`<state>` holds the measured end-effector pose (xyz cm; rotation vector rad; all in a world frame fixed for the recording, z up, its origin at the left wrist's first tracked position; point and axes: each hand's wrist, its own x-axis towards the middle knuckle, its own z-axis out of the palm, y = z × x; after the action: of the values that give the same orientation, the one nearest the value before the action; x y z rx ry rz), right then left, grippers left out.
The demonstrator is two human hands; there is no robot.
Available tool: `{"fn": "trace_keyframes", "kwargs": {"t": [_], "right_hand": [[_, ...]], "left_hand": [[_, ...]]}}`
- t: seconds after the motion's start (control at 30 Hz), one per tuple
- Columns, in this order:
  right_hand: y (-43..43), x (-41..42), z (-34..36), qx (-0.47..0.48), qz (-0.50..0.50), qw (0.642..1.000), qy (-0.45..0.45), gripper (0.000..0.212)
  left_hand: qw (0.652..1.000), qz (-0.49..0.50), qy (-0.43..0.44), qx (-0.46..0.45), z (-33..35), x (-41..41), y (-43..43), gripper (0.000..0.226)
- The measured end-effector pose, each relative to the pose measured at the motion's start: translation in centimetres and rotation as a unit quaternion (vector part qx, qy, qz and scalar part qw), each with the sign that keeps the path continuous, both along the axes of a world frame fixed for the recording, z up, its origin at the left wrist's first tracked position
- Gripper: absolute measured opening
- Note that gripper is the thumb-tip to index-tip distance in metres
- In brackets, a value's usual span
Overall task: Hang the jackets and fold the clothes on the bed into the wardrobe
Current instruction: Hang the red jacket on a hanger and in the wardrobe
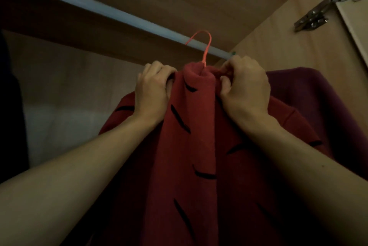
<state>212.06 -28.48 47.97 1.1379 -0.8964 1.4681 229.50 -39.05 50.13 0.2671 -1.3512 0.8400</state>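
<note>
Inside a dim tan wooden wardrobe (pixel 278 50), a pale metal rail (pixel 103 9) crosses overhead. A red hanger hook (pixel 201 43) loops over it, carrying a red jacket with black dashes (pixel 199 146). The left hand (pixel 153 91) and right hand (pixel 245 84) grip its collar. A purple garment (pixel 310 94) hangs far right, below a metal hinge (pixel 326 4).

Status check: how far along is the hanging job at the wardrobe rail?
Done: a purple garment appears hung at the right, and the orange hanger hook looks looped over the rail. In hand: the left hand and right hand grip the red jacket at its collar. Left: release it; the bed is out of view, so remaining clothes cannot be judged.
</note>
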Motion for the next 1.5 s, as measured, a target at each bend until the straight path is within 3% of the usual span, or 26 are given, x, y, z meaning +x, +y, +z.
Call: {"fn": "trace_keyframes", "kwargs": {"t": [0.1, 0.23, 0.4, 0.77, 0.9, 0.97, 1.03, 1.1, 1.17, 1.27, 1.33, 1.43, 1.5], "right_hand": [[-1.8, -0.8, 3.5, 0.013, -0.028, 0.999, -0.009, 0.01], [-2.8, -1.9, 7.7, 0.007, -0.093, 0.995, -0.015, 0.014], [-3.1, -3.5, 11.0, 0.019, -0.136, 0.99, -0.03, 0.016], [-6.9, -7.3, 9.1, 0.108, -0.243, 0.964, -0.006, 0.024], [-6.4, -8.4, 8.2, 0.104, -0.291, 0.95, 0.044, 0.025], [-6.3, -9.1, 8.0, 0.102, -0.315, 0.939, 0.091, 0.026], [-6.3, -9.5, 7.4, 0.102, -0.316, 0.932, 0.146, 0.038], [-6.2, -9.5, 6.4, 0.158, -0.302, 0.926, 0.165, 0.066], [-6.2, -9.5, 5.7, 0.226, -0.324, 0.901, 0.176, 0.084], [-6.2, -10.2, 5.2, 0.269, -0.405, 0.852, 0.192, 0.089], [-6.2, -10.5, 5.1, 0.279, -0.445, 0.826, 0.205, 0.089], [-6.5, -11.1, 4.6, 0.29, -0.509, 0.784, 0.204, 0.082], [-6.8, -11.7, 4.4, 0.295, -0.537, 0.767, 0.19, 0.08]], "left_hand": [[1.0, 0.011, -0.002, 0.006, 3.3, -1.1, -2.2, 0.024], [0.999, 0.031, 0.014, 0.02, 7.4, -3.9, -3.6, 0.045], [0.997, 0.034, 0.054, 0.046, 11.4, -8.0, -5.5, 0.019], [0.984, -0.019, 0.06, 0.168, 7.3, -14.9, -12.1, 0.022], [0.972, -0.142, 0.064, 0.178, 5.9, -17.2, -14.4, 0.023], [0.935, -0.276, 0.037, 0.218, 5.4, -17.7, -14.5, 0.028], [0.83, -0.467, 0.018, 0.303, 4.9, -17.4, -13.3, 0.036], [0.723, -0.608, -0.065, 0.322, 4.4, -17.5, -12.7, 0.035], [0.744, -0.596, -0.128, 0.274, 3.9, -17.8, -12.2, 0.036], [0.836, -0.47, -0.12, 0.257, 3.3, -19.1, -13.5, 0.082], [0.87, -0.411, -0.097, 0.254, 3.0, -20.0, -14.6, 0.099], [0.892, -0.346, -0.083, 0.278, 1.9, -21.9, -14.1, 0.111], [0.88, -0.349, -0.079, 0.313, 1.8, -23.2, -13.8, 0.116]]}}
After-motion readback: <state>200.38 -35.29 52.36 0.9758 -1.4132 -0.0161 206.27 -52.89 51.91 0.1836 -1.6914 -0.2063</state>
